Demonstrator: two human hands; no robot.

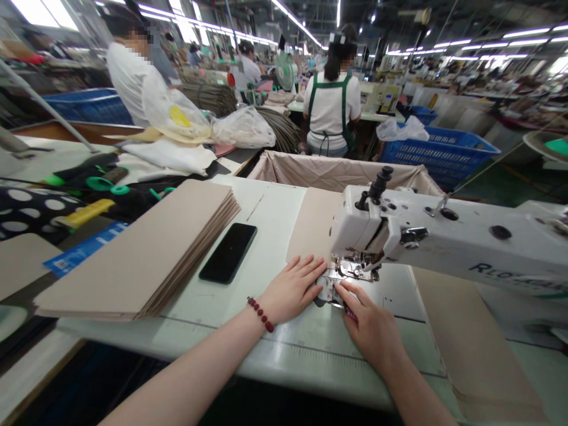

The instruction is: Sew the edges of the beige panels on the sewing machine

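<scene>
My left hand (296, 286) lies flat, fingers stretched out, its fingertips at the near edge of a beige panel (310, 222) and beside the metal needle plate. A dark red bead bracelet (261, 314) circles that wrist. My right hand (371, 328) is at the front of the plate, index finger reaching to the small metal fittings (329, 290) below the presser foot (355, 269). Its other fingers curl round a small dark pinkish thing (350, 313), mostly hidden. Above both hands is the white head of the sewing machine (357, 222).
Left of my hands are a black phone (228, 253) and a stack of beige panels (146, 254). More beige panels (474, 337) lie under the machine arm. Beyond the table edge stands a cloth-lined bin (346, 171). Blue crates (439, 151) and co-workers (331, 106) are farther back.
</scene>
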